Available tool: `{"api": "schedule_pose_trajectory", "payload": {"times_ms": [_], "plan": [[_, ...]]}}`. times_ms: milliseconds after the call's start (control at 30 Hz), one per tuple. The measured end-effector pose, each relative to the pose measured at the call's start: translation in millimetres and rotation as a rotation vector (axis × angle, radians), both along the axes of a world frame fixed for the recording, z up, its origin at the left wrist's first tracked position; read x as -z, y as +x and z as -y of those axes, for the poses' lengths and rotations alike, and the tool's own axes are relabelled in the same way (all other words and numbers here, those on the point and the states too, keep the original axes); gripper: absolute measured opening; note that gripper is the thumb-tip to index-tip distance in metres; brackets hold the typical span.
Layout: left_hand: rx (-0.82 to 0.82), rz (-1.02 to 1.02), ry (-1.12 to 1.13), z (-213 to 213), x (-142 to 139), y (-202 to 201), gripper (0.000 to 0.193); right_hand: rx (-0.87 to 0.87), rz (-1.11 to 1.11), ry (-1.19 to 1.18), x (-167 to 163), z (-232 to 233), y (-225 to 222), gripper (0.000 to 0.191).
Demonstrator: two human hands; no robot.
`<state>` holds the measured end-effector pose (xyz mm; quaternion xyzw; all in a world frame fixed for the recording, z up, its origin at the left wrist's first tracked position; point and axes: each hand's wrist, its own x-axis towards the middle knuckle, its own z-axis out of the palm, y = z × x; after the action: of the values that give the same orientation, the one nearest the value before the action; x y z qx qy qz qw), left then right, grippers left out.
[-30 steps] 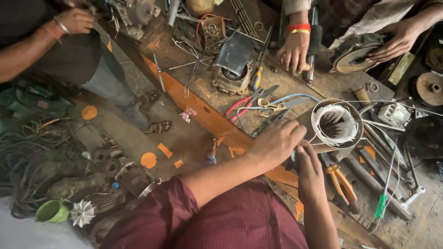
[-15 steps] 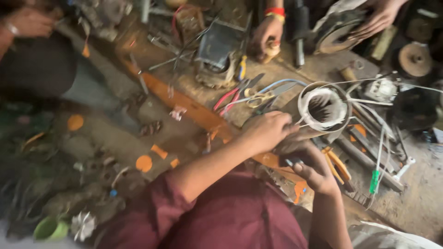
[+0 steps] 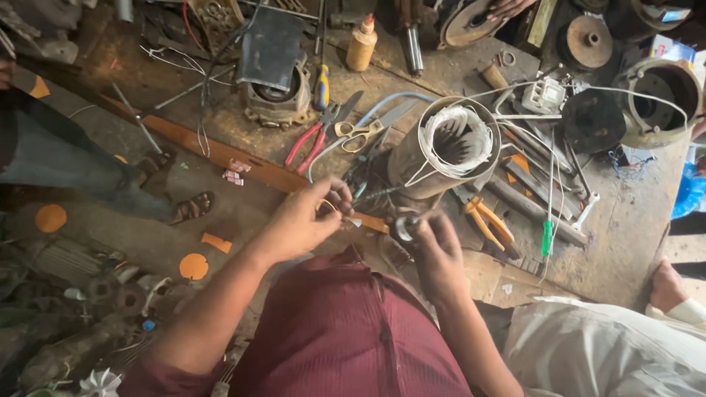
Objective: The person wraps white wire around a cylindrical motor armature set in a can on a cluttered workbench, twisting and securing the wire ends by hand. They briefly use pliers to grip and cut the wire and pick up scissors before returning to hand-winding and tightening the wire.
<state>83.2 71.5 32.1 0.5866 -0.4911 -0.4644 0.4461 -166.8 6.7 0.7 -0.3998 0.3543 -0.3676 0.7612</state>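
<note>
My left hand (image 3: 305, 219) pinches a thin wire end near the base of a motor stator (image 3: 441, 151), a metal cylinder with white-wrapped windings at its open top. My right hand (image 3: 434, 246) is closed around a small roll of tape (image 3: 404, 228) just below the stator. Both hands sit close together at the front edge of the workbench (image 3: 625, 228). Thin white lead wires run from the stator toward the hands. My maroon shirt fills the bottom middle of the view.
Red-handled pliers (image 3: 312, 140), yellow scissors (image 3: 360, 131), orange pliers (image 3: 489, 220), a green screwdriver (image 3: 547, 237), a glue bottle (image 3: 362, 44) and motor parts lie on the bench. A person's legs (image 3: 88, 173) stand at left; another person in white (image 3: 610, 345) sits at right.
The view has shifted down and closer to the bench. My hands have drawn back from the stator's side toward its base, the right one now gripping the tape roll.
</note>
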Motion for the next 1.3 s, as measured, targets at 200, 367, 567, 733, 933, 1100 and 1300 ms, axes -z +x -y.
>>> {"api": "schedule_pose_trajectory", "payload": {"times_ms": [200,367,567,733,933,1100,1300], "plan": [[-0.073,0.149,-0.183,-8,0,-9,0.014,-0.163,-0.181,0.056,-6,-9,-1,0.034],[-0.128,0.281,-0.392,-12,-7,-23,0.017,-0.232,-0.345,-0.550,-7,-13,13,0.019],[-0.106,0.186,-0.294,-8,-8,-28,0.022,-0.154,-0.689,-0.834,-26,-12,25,0.027],[-0.032,0.450,-0.484,2,-4,-16,0.011,-0.161,-0.816,-0.918,-44,-20,34,0.028],[0.056,0.214,-0.351,14,2,-7,0.013,-0.163,-0.797,-0.836,-48,-25,36,0.028],[0.049,-0.146,-0.167,26,13,7,0.011,-0.062,-0.697,-0.732,-33,-31,33,0.016],[0.142,-0.484,0.228,34,26,20,0.037,0.053,-0.778,-0.564,-6,-29,55,0.017]]}}
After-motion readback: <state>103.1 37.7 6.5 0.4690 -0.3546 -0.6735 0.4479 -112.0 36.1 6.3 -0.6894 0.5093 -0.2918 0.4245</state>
